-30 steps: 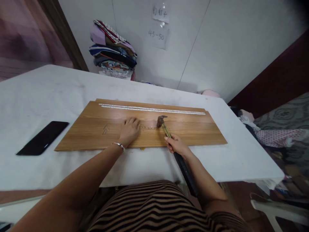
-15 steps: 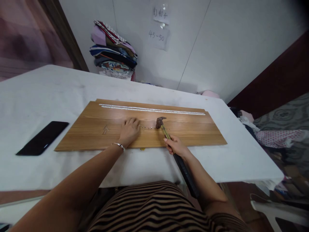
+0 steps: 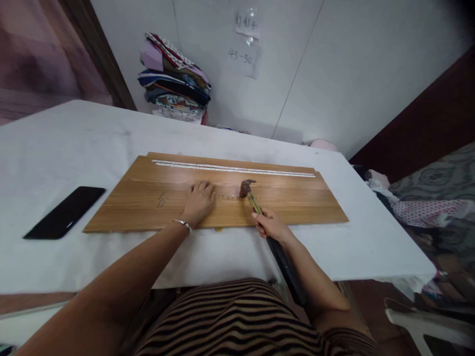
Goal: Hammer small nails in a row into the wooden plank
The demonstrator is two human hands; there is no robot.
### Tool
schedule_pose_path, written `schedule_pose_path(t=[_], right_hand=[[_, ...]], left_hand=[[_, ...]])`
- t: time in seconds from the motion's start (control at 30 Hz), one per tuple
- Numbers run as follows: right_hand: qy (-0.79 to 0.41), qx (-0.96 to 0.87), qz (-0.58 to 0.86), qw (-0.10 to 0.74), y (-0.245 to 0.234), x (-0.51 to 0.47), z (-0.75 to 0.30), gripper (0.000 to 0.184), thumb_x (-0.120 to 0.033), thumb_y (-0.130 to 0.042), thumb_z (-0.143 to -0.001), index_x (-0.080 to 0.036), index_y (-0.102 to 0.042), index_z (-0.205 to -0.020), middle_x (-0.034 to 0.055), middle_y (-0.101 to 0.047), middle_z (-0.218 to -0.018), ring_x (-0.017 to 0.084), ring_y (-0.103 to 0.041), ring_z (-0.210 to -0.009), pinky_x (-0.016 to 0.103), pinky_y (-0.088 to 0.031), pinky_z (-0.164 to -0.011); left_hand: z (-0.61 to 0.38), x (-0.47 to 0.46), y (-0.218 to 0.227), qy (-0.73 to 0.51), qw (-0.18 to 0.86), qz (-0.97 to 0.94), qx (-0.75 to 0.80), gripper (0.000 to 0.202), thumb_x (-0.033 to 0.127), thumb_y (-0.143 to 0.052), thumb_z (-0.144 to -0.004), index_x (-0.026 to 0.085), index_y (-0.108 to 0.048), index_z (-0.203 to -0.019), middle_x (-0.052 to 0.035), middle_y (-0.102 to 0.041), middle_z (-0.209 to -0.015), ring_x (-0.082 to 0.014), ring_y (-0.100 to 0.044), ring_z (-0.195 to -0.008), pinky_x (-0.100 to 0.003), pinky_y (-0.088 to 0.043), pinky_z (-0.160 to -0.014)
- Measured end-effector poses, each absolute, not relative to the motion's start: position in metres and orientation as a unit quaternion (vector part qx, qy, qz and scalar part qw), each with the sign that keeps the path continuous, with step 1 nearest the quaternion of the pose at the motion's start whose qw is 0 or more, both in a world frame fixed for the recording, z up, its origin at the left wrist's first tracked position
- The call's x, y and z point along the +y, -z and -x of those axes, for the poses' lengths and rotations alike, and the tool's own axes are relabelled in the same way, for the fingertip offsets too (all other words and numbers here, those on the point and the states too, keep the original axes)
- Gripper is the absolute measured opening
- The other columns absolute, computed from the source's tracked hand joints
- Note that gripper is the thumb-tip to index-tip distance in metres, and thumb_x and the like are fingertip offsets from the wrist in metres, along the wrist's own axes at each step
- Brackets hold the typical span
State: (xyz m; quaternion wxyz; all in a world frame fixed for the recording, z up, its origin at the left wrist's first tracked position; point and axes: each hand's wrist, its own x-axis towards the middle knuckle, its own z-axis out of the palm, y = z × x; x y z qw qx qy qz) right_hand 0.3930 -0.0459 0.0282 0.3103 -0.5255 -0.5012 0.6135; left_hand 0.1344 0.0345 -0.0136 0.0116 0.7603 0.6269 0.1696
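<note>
A wood-grain board lies flat on the white-covered table. My right hand grips a claw hammer by its handle, near the head. The rusty hammer head rests on or just over the board's middle; contact cannot be told. To its left my left hand lies palm down on the board, fingers stretched out. Between that hand and the hammer runs a row of small dark dots and nail heads. Several loose nails lie on the board's left part. Two white measuring strips run along its far side.
On the table, left of the board, lies a black flat slab like a phone or tablet. Folded clothes are stacked at the back against the wall. Paper notes hang there. A white chair stands at the lower right.
</note>
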Motion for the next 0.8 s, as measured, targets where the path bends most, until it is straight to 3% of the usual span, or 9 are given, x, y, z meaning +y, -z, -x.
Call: schedule_pose_path(t=[0.23,0.4,0.63,0.8], right_hand=[[-0.618,-0.498,0.523,0.311,-0.028,-0.044,-0.392,0.047,-0.062,-0.069,-0.073,-0.025,-0.041,-0.073,-0.0119,-0.04,-0.044,0.006,-0.032,-0.034,0.023,-0.028,-0.037],[-0.626,-0.49,0.514,0.324,-0.026,-0.041,-0.393,0.041,-0.056,-0.068,-0.073,-0.025,-0.041,-0.074,-0.0114,-0.041,-0.046,0.006,-0.033,-0.036,0.022,-0.028,-0.036],[-0.623,-0.46,0.493,0.396,-0.031,-0.03,-0.385,0.034,-0.047,-0.069,-0.072,-0.024,-0.044,-0.077,-0.0101,-0.045,-0.052,0.007,-0.036,-0.039,0.02,-0.028,-0.036],[-0.601,-0.442,0.481,0.46,-0.041,-0.001,-0.354,0.028,-0.041,-0.07,-0.078,-0.024,-0.047,-0.077,-0.0085,-0.047,-0.055,0.008,-0.041,-0.042,0.021,-0.033,-0.039]], left_hand=[[-0.134,0.035,0.015,-0.178,0.026,-0.761,0.623,0.04,0.029,-0.04,-0.098,0.017,-0.069,-0.121,-0.0172,-0.063,-0.141,-0.0317,-0.053,-0.133,-0.05,-0.035,-0.113],[-0.128,0.042,0.02,-0.257,0.078,-0.738,0.62,0.039,0.032,-0.04,-0.097,0.017,-0.071,-0.115,-0.0164,-0.068,-0.134,-0.0309,-0.057,-0.13,-0.051,-0.036,-0.115],[-0.135,0.036,0.007,-0.469,0.245,-0.593,0.607,0.046,0.045,-0.041,-0.095,0.015,-0.07,-0.114,-0.0156,-0.073,-0.124,-0.0272,-0.065,-0.118,-0.044,-0.046,-0.109],[-0.187,0.026,-0.036,-0.423,0.485,-0.562,0.519,0.046,0.056,-0.053,-0.092,0.015,-0.07,-0.104,-0.0117,-0.076,-0.101,-0.0217,-0.071,-0.09,-0.035,-0.056,-0.086]])
